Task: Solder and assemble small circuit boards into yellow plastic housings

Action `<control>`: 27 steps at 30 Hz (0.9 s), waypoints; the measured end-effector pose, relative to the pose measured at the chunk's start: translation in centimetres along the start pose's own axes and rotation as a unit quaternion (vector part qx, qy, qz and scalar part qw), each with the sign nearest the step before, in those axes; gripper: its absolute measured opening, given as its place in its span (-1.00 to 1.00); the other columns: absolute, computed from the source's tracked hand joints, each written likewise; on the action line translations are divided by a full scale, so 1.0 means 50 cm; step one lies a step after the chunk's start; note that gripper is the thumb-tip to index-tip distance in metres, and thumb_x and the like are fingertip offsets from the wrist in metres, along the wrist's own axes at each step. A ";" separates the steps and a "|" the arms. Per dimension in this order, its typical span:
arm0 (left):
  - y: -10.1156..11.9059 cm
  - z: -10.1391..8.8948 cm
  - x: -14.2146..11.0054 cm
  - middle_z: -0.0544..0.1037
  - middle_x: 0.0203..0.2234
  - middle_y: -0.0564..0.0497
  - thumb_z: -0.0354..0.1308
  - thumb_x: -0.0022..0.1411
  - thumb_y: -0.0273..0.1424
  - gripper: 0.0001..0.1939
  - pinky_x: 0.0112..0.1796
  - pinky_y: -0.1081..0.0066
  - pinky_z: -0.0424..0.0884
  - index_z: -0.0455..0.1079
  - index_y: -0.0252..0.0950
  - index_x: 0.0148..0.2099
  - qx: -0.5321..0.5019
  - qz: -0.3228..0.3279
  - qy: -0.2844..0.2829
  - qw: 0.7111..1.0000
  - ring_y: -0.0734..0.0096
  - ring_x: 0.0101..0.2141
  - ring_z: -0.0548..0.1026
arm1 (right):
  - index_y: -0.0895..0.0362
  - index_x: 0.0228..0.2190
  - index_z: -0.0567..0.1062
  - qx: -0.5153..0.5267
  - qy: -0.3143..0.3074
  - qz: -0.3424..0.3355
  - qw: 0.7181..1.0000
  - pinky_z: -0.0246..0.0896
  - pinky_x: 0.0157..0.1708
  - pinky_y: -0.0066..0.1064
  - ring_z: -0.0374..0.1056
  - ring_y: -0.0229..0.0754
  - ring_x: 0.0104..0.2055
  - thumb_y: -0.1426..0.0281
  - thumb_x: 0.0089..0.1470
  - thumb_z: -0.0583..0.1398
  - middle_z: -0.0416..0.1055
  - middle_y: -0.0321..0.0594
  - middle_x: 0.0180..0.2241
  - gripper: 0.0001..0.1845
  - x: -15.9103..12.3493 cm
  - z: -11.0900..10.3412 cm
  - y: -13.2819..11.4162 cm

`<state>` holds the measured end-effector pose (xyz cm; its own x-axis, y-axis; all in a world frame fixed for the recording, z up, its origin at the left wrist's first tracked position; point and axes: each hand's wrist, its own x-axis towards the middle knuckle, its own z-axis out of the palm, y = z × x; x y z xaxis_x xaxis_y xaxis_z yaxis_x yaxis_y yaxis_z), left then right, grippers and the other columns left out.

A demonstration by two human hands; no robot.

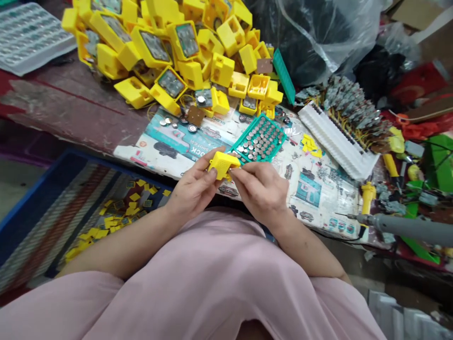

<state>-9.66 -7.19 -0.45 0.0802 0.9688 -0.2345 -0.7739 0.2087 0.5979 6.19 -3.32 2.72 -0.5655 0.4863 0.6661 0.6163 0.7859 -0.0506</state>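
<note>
My left hand is closed around a small yellow plastic casing, held just above the table's front edge. A grid of small holes shows on its upper face. At the casing's right end, the fingertips of my right hand are pinched together and touch it; whether they hold some small part there is hidden. Just behind my hands sits a teal tray with many button cells in it. A few more loose cells lie on the printed sheet to the left.
Yellow casings are heaped at the back. On the right are a white foam block with wired parts, small yellow pieces and a grey electric screwdriver. A blue crate holding yellow pieces stands below left.
</note>
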 end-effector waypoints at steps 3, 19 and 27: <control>-0.003 -0.003 -0.002 0.64 -0.11 0.10 0.43 0.12 -0.35 -0.60 0.00 0.59 0.43 0.54 -0.13 0.03 0.012 0.006 -0.014 1.000 0.52 -0.07 0.55 | 0.13 -0.23 0.56 -0.030 -0.048 -0.025 0.998 0.34 -0.34 -0.47 0.43 -0.29 -0.34 0.49 0.20 0.24 0.57 -0.26 -0.34 -0.90 -0.002 -0.016 -0.008; 0.010 0.004 0.024 0.62 -0.21 0.11 0.51 -0.07 -0.45 -0.51 -0.21 0.60 0.52 0.53 -0.17 -0.04 0.004 -0.050 0.040 0.998 0.53 -0.20 0.56 | 0.07 -0.28 0.65 -0.022 -0.243 0.224 0.944 0.20 -0.35 -0.38 0.45 -0.14 -0.19 0.32 0.20 0.26 0.52 -0.17 -0.28 -0.85 -0.015 0.012 0.124; -0.004 0.006 0.032 0.59 -0.22 0.13 0.51 -0.06 -0.41 -0.49 -0.14 0.49 0.52 0.43 -0.17 -0.05 0.040 -0.003 0.035 0.999 0.50 -0.19 0.56 | 0.09 -0.28 0.62 0.016 -0.254 0.242 0.936 0.18 -0.34 -0.38 0.40 -0.20 -0.30 0.38 0.16 0.28 0.53 -0.20 -0.27 -0.90 -0.017 0.011 0.127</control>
<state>-9.20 -5.65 -0.69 0.0388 0.9564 -0.2894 -0.7202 0.2275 0.6554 10.27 1.47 1.41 -0.4166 0.9012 0.1190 0.8560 0.4330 -0.2824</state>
